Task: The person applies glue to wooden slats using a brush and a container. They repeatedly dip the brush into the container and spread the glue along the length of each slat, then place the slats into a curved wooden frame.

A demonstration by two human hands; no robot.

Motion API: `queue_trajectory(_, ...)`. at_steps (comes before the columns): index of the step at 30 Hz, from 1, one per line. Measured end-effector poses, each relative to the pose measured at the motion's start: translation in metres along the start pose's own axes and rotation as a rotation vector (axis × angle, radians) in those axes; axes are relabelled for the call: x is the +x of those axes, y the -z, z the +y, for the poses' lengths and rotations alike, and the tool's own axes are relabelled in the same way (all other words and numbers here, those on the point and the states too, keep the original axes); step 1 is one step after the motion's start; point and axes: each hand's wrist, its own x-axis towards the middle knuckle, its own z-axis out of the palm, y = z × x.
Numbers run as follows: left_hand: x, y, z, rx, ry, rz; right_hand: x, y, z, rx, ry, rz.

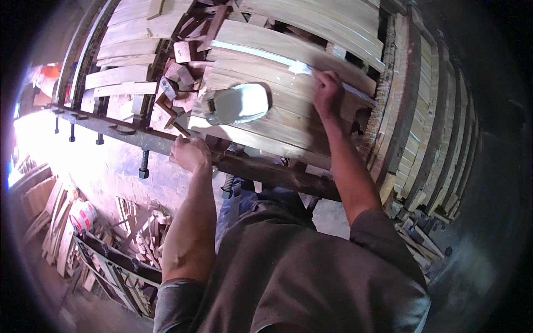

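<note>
Nearest, our left hand [190, 154] rests at the dark metal bar [150, 141]; whether its fingers grip it, we cannot tell. Beyond, a container [215, 117] with white liquid stands on wooden boards [294, 119]. Farther, our right hand [328, 93] pinches a brush [300, 67] with its fingers, over a white-coated strip [250, 51].

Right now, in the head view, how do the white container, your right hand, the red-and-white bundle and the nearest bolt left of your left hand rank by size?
White container
Right hand
Red-and-white bundle
Bolt
Farther off, the bundle's true size is unsure.
</note>
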Motion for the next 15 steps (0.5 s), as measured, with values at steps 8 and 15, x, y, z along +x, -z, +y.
queue_trajectory(8, -0.006, 0.009, 0.009, -0.045, -0.025, 0.033, 0.055, -0.107, -0.078, 0.169, 0.108, -0.126)
queue_trajectory(15, -0.005, 0.001, 0.004, -0.002, -0.035, 0.151, 0.092, -0.168, -0.116, 0.264, -0.089, -0.206)
